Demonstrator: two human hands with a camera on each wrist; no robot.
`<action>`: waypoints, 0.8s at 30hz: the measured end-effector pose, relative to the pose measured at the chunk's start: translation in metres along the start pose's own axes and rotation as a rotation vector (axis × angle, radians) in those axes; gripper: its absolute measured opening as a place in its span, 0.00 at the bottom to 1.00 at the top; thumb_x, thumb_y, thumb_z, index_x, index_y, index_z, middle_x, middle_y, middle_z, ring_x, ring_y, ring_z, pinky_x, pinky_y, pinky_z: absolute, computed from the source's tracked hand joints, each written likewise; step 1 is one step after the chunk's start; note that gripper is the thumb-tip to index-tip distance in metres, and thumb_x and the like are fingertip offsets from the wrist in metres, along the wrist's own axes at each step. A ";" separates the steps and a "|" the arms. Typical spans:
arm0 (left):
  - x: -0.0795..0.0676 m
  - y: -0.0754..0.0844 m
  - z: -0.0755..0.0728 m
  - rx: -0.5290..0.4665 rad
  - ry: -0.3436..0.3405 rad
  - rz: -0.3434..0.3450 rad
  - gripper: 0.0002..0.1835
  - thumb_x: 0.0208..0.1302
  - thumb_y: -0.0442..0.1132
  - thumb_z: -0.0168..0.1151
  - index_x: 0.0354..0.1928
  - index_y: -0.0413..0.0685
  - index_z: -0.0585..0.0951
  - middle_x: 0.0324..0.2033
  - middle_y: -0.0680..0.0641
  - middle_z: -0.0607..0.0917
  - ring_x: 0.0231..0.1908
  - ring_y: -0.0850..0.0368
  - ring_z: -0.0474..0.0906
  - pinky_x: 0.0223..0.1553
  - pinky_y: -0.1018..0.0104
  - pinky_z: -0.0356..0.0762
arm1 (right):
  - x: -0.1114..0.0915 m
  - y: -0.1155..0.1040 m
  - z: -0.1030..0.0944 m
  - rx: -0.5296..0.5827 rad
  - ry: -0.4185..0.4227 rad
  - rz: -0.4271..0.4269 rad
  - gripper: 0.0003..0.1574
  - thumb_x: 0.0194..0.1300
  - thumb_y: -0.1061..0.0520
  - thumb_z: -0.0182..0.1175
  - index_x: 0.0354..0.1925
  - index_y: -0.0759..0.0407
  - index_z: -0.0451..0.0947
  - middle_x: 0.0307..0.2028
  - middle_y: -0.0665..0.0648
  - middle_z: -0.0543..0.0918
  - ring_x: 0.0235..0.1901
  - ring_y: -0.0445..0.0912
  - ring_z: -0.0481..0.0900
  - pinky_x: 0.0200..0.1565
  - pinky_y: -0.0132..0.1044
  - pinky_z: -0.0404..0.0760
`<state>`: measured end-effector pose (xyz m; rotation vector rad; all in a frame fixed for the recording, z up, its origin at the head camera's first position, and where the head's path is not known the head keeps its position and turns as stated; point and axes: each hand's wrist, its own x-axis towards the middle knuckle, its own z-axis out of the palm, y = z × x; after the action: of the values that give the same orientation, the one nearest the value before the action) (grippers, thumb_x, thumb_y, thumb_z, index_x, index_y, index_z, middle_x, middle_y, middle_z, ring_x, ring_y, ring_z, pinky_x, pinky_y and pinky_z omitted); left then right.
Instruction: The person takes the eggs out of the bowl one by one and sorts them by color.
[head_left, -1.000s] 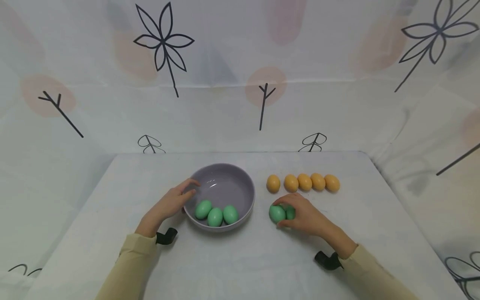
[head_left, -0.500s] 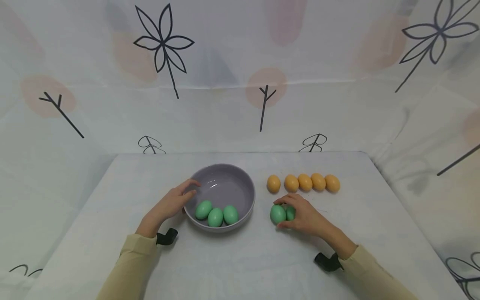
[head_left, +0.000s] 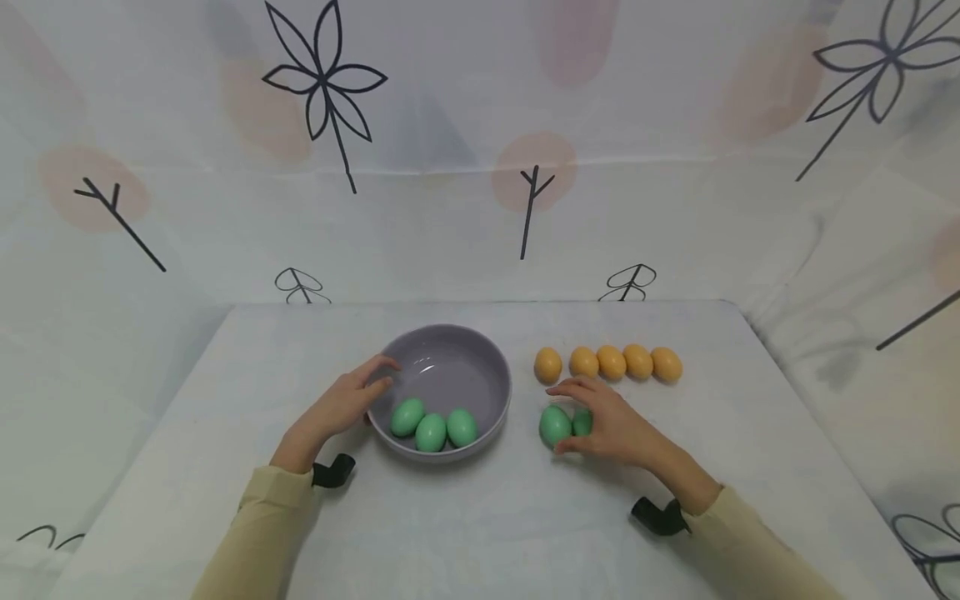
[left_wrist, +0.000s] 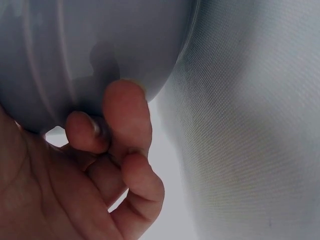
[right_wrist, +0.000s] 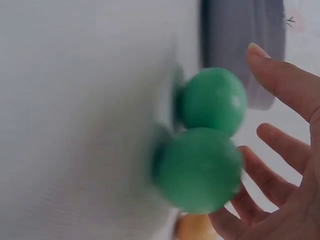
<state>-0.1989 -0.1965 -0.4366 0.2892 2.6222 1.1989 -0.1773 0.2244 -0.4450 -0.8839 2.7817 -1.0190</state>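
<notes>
My left hand grips the left rim of a round grey-purple bowl, thumb and index finger over the edge. In the left wrist view its other fingers curl against the outer wall of the bowl. Three green eggs lie along the near side inside. To the right, my right hand hovers around two green eggs that sit side by side on the table, the left egg and the partly hidden right egg. Its thumb and fingers are spread wide, with a gap to the left egg.
Behind the right hand, several orange eggs stand in a row, the leftmost orange egg a little apart. A white cloth covers the table. Patterned fabric hangs at the back and sides.
My right hand has loosened around the left green egg, and its index fingertip has lifted away from the shell. The left hand and the bowl have stayed put.
</notes>
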 end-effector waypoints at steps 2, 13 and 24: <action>0.000 0.000 0.000 -0.003 -0.003 0.001 0.18 0.77 0.48 0.48 0.65 0.60 0.71 0.61 0.38 0.73 0.32 0.50 0.75 0.30 0.56 0.76 | 0.004 -0.006 -0.008 -0.007 0.000 -0.027 0.46 0.47 0.49 0.81 0.62 0.57 0.76 0.62 0.59 0.73 0.64 0.58 0.67 0.62 0.62 0.64; 0.001 -0.002 0.000 -0.001 0.003 0.004 0.18 0.77 0.48 0.48 0.64 0.60 0.71 0.60 0.37 0.73 0.30 0.50 0.75 0.30 0.56 0.76 | 0.055 -0.051 -0.040 -0.031 -0.012 -0.198 0.28 0.61 0.51 0.72 0.58 0.55 0.80 0.54 0.53 0.79 0.53 0.49 0.76 0.51 0.50 0.77; 0.001 -0.001 -0.001 -0.005 0.006 0.027 0.17 0.76 0.46 0.48 0.63 0.59 0.72 0.58 0.36 0.75 0.29 0.50 0.76 0.29 0.55 0.76 | 0.140 -0.096 -0.010 0.140 -0.325 -0.314 0.20 0.62 0.59 0.70 0.53 0.56 0.82 0.48 0.53 0.83 0.50 0.53 0.81 0.52 0.42 0.78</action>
<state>-0.2005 -0.1972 -0.4367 0.3220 2.6281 1.2169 -0.2488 0.0963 -0.3593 -1.3565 2.3234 -0.9852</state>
